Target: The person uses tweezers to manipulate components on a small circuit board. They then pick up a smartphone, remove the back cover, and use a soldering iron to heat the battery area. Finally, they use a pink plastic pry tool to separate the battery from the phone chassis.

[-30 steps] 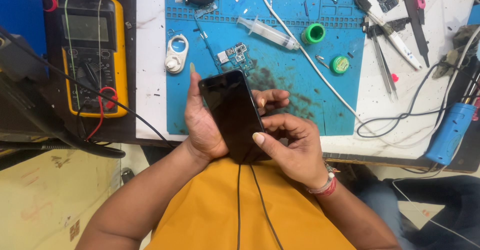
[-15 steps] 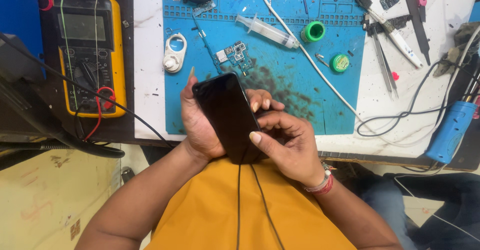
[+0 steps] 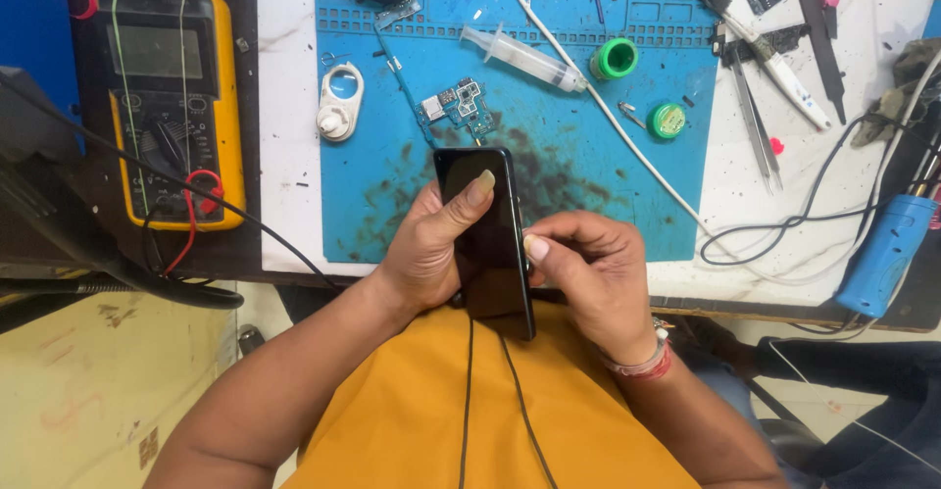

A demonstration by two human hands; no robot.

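A black smartphone (image 3: 490,244) with a dark screen is held upright over the near edge of a stained blue work mat (image 3: 608,185). My left hand (image 3: 426,249) grips its left side, the thumb laid across the upper screen. My right hand (image 3: 593,273) holds the right edge, its thumb pressed against the phone's side at mid-height. A red-and-white band sits on my right wrist. Two thin dark cords hang down over my yellow shirt below the phone.
On the mat lie a small circuit board (image 3: 456,107), a syringe (image 3: 524,58), two green caps (image 3: 615,58) and a white cable. A yellow multimeter (image 3: 172,107) sits left; tweezers, tools and a blue-handled iron (image 3: 887,254) sit right.
My left thumb has come over onto the screen. My right hand has slid off the lower screen to the phone's right edge. The phone has turned more upright.
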